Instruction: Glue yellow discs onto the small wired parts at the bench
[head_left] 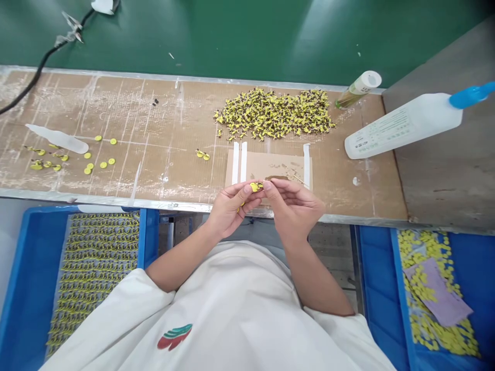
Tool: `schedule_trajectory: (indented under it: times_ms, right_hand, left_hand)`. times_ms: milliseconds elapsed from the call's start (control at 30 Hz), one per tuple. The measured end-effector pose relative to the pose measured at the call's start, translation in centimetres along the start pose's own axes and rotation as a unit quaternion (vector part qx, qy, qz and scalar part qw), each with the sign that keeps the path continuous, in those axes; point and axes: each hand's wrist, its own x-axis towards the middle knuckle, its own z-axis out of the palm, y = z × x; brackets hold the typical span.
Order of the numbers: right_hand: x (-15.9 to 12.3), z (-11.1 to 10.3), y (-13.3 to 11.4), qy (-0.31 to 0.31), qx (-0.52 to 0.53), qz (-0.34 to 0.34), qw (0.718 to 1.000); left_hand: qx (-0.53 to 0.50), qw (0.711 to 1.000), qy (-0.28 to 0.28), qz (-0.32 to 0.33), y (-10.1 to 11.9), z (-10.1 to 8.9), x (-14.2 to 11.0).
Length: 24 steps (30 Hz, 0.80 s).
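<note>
My left hand pinches a small yellow piece with dark parts between thumb and forefinger, above the table's front edge. Another bit of yellow shows under its curled fingers. My right hand closes its thumb and forefinger on the dark end of the same piece. Just beyond both hands lies a cardboard sheet with white tape strips, brown smears and a thin stick. Two yellow pieces rest on the table left of the sheet. Behind it spreads a big pile of yellow and dark little figures.
A white bottle with a blue cap and a clear tube stand at the right. Yellow discs and a white pointed bottle lie at the left. Blue bins flank me, holding yellow pieces. A black cable hangs far left.
</note>
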Motion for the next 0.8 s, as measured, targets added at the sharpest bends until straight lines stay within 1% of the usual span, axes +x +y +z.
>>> schedule_trajectory:
  times_ms: [467,600,800]
  right_hand:
    - [-0.35,0.05,0.26,0.008,-0.031,-0.017,0.999]
    - [-0.63,-0.02,0.49,-0.006,-0.021,-0.037,0.999]
    - [-0.83,-0.11,0.61,-0.022,-0.019,-0.053,0.998]
  left_hand:
    - [-0.021,1.000,0.013,-0.002,0.00,0.19,0.02]
    - [-0.024,1.000,0.004,0.008,-0.06,0.30,0.01]
    - [-0.017,1.000,0.011,0.014,-0.17,0.20,-0.09]
